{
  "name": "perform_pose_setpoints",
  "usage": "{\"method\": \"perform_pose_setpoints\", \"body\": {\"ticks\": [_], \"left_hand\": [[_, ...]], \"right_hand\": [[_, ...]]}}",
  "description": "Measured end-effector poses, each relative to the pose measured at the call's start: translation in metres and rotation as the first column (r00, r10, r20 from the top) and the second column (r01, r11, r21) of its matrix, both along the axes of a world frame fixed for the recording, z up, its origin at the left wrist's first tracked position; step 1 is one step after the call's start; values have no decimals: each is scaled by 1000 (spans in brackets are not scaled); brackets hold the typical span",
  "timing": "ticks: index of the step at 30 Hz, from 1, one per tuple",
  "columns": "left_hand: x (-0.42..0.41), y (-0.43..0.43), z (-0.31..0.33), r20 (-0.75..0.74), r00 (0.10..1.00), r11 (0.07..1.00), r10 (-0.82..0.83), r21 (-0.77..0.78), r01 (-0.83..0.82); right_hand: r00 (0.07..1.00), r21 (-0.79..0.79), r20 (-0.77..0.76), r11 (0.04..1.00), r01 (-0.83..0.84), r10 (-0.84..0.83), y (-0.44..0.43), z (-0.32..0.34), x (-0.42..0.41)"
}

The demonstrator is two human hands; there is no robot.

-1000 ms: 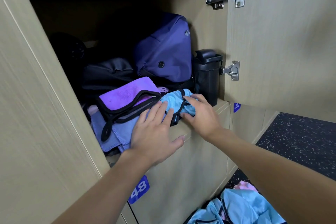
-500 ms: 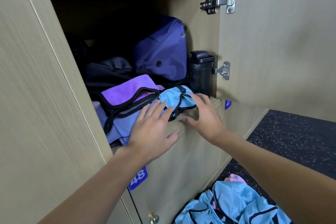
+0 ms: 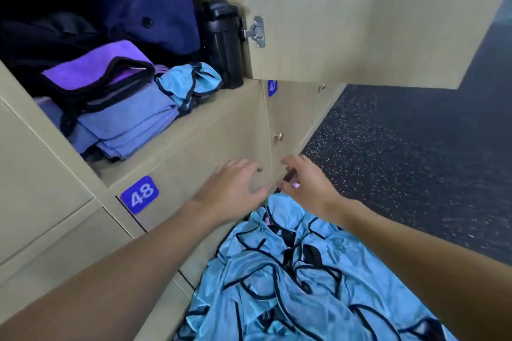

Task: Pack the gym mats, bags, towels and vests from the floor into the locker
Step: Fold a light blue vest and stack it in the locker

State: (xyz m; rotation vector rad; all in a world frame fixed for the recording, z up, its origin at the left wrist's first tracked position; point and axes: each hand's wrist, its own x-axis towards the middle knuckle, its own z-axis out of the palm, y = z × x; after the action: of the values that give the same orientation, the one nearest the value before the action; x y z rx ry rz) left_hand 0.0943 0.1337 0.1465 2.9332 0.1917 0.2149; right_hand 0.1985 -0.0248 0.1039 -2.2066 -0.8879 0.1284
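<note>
Two hands hang over the heap of light-blue vests (image 3: 304, 285) on the floor (image 3: 401, 160). The left hand (image 3: 232, 188) has its grip spread wide and the right hand (image 3: 307, 185) has its grip loosely curled; neither holds anything. One folded vest (image 3: 188, 83) lies in the open locker (image 3: 216, 116), beside purple towels (image 3: 91, 69), a navy bag (image 3: 149, 3) and a black bottle (image 3: 224, 41).

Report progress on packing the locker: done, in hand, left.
Done: a bag, bottle, folded towels and one blue vest sit in the open locker. In hand: nothing; the left hand and right hand hover open above the vest pile. Left: that pile of blue vests on the floor.
</note>
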Motion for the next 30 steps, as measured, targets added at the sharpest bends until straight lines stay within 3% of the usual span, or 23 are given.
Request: {"method": "perform_pose_setpoints", "body": {"ticks": [3, 10, 17, 20, 23, 26, 30], "left_hand": [[5, -24, -59, -128, 992, 996, -1, -93, -11], [0, -62, -171, -350, 932, 987, -88, -154, 35], [-15, -56, -229, -575, 814, 990, -79, 48, 130], [-19, -53, -236, -510, 858, 986, -53, 110, 127], [-17, -50, -228, -385, 921, 995, -64, 48, 89], [-12, -45, -206, -307, 948, 997, -81, -5, 83], [-4, -33, -165, -150, 983, 983, -106, -164, 81]], "right_hand": [[996, -122, -83, 992, 28, -38, -40, -48, -11], [950, -397, -281, 918, 12, -134, -110, -153, -37], [887, -432, -430, 901, -41, -166, -110, -219, -61], [904, -459, -399, 887, -51, -154, -108, -232, -63], [921, -463, -354, 886, -21, -163, -102, -230, -58], [913, -306, -358, 949, 81, -193, -89, -210, -51], [792, 13, -607, 995, 101, -72, -60, -169, -54]]}}
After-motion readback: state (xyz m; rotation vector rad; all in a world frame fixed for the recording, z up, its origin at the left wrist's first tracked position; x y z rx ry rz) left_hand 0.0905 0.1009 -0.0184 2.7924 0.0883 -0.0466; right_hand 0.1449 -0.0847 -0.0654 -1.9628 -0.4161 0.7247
